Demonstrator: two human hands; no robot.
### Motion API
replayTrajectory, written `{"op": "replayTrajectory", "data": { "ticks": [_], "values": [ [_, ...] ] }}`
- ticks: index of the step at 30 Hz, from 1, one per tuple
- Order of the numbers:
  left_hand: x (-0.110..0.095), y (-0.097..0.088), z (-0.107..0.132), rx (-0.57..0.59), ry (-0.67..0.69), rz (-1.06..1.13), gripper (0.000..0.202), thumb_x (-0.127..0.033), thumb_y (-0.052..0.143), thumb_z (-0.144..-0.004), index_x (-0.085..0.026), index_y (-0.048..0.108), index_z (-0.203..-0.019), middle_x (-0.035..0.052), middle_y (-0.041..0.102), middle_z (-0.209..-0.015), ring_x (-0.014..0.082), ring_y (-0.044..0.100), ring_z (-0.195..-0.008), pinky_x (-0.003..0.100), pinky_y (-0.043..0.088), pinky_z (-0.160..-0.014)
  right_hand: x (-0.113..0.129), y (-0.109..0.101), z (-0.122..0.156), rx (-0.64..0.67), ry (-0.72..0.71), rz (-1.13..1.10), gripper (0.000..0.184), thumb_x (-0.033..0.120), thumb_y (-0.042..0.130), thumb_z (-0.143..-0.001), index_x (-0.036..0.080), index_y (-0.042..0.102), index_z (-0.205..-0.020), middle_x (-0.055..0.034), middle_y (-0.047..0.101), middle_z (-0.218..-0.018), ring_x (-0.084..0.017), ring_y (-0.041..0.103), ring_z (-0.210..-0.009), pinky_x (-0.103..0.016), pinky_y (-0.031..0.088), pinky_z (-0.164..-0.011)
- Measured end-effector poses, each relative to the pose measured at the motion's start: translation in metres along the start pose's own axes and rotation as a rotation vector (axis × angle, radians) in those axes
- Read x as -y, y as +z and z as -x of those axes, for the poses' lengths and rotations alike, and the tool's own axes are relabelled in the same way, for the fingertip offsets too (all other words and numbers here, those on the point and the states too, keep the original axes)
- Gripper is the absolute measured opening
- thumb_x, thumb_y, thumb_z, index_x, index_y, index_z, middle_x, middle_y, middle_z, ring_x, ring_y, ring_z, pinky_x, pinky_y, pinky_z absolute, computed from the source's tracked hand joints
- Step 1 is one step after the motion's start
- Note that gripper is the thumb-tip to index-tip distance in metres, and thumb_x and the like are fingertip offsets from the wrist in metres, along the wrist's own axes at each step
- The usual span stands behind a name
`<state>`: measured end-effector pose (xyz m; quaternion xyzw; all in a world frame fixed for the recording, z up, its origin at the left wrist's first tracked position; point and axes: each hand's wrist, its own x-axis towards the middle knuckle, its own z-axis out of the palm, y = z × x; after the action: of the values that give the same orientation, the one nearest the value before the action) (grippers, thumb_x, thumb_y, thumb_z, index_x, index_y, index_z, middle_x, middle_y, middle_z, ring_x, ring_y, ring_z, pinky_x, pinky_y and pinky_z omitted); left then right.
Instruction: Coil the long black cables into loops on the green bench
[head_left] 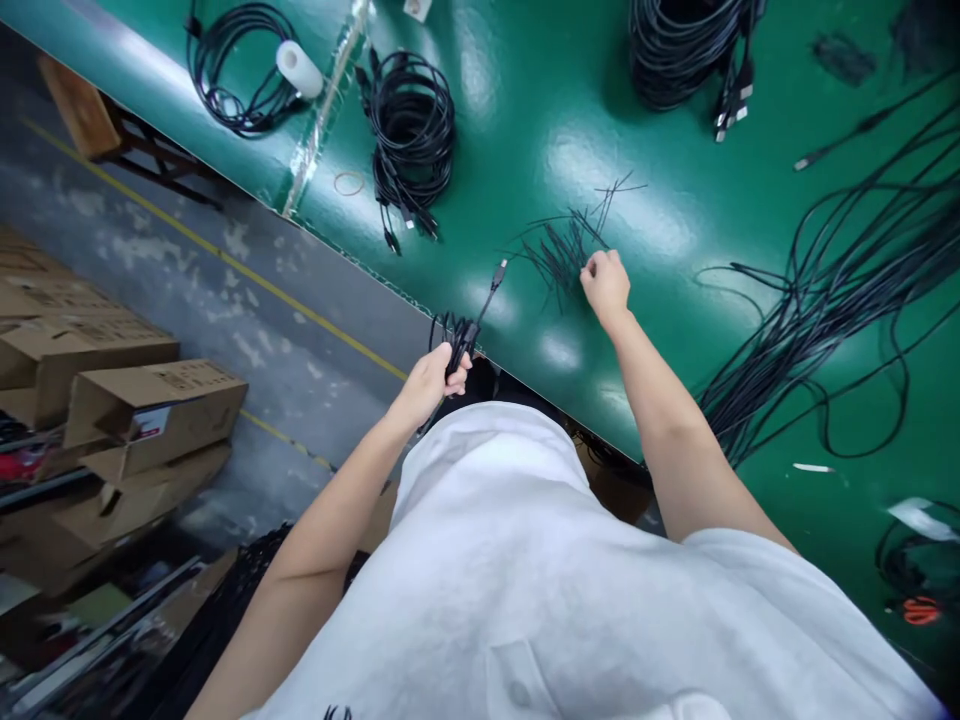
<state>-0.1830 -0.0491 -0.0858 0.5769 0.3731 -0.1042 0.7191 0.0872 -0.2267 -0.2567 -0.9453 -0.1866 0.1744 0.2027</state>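
Observation:
My left hand (435,380) is closed around a coiled black USB cable (466,335) at the table's front edge. The cable's metal plug (500,268) sticks up past my fingers over the green top. To the right, my right hand (607,283) pinches at the right side of a loose pile of thin black twist ties (559,255). A tie seems to run into the pinched fingertips, though the fingers partly hide it. A few ties lie crossed just above the pile.
Bundled black cables (412,130) lie beyond my left hand, another stack (675,50) farther back. Long loose cables (847,290) spread at right, near orange-handled scissors (921,610). A white roll (298,68) rests by a coil at upper left. Cardboard boxes (157,410) stand left.

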Motion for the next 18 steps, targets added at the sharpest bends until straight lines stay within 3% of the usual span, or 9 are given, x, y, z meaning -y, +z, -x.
{"op": "replayTrajectory", "data": {
  "ticks": [3, 5, 8, 11, 15, 18],
  "values": [
    [-0.003, -0.003, -0.007, 0.063, 0.029, -0.036, 0.038, -0.043, 0.032, -0.098, -0.015, 0.054, -0.086, -0.0072, 0.036, -0.056, 0.0064, 0.032, -0.044, 0.023, 0.043, -0.056, -0.003, -0.018, 0.035, -0.049, 0.022, -0.040, 0.010, 0.019, 0.052, -0.086, 0.015, 0.061, -0.087, -0.0088, 0.061, -0.093, -0.018, 0.054, -0.083, -0.035, 0.044, -0.081],
    [-0.002, -0.004, -0.010, 0.100, 0.045, -0.060, 0.033, -0.042, 0.033, -0.098, -0.016, 0.052, -0.090, -0.0078, 0.037, -0.057, 0.0063, 0.032, -0.045, 0.023, 0.044, -0.056, -0.001, -0.026, 0.076, -0.041, 0.023, -0.131, 0.009, 0.019, 0.052, -0.084, 0.016, 0.060, -0.083, -0.0044, 0.061, -0.078, -0.017, 0.054, -0.074, -0.032, 0.042, -0.076],
    [-0.002, -0.003, -0.013, 0.175, 0.078, -0.106, 0.026, -0.041, 0.035, -0.098, -0.018, 0.046, -0.091, -0.0089, 0.038, -0.058, 0.0067, 0.034, -0.046, 0.023, 0.044, -0.058, 0.019, -0.024, 0.151, 0.130, -0.029, -0.399, 0.008, 0.021, 0.052, -0.080, 0.018, 0.059, -0.079, -0.0001, 0.058, -0.069, -0.014, 0.052, -0.065, -0.026, 0.040, -0.066],
    [-0.001, 0.002, -0.011, 0.307, 0.105, -0.120, 0.026, -0.043, 0.035, -0.097, -0.020, 0.041, -0.086, -0.0086, 0.040, -0.058, 0.0076, 0.036, -0.048, 0.024, 0.044, -0.058, 0.056, -0.004, 0.208, 0.374, -0.087, -0.628, 0.014, 0.031, 0.054, -0.081, 0.018, 0.058, -0.077, 0.0026, 0.055, -0.064, -0.012, 0.048, -0.060, -0.023, 0.036, -0.059],
    [0.005, 0.008, 0.001, 0.497, 0.045, -0.043, 0.034, -0.051, 0.039, -0.093, -0.020, 0.041, -0.081, -0.0072, 0.043, -0.057, 0.0076, 0.035, -0.047, 0.027, 0.043, -0.060, 0.103, 0.017, 0.220, 0.436, -0.071, -0.862, 0.023, 0.039, 0.054, -0.081, 0.017, 0.059, -0.077, 0.0032, 0.055, -0.063, -0.011, 0.047, -0.057, -0.023, 0.038, -0.057],
    [0.010, 0.007, 0.011, 0.492, 0.039, 0.049, 0.040, -0.057, 0.048, -0.089, -0.019, 0.041, -0.078, -0.0049, 0.047, -0.061, 0.0076, 0.038, -0.051, 0.026, 0.039, -0.060, 0.123, 0.016, 0.208, 0.425, -0.047, -1.004, 0.024, 0.040, 0.056, -0.079, 0.016, 0.059, -0.074, 0.0017, 0.057, -0.063, -0.012, 0.052, -0.059, -0.025, 0.044, -0.060]
  ]
}}
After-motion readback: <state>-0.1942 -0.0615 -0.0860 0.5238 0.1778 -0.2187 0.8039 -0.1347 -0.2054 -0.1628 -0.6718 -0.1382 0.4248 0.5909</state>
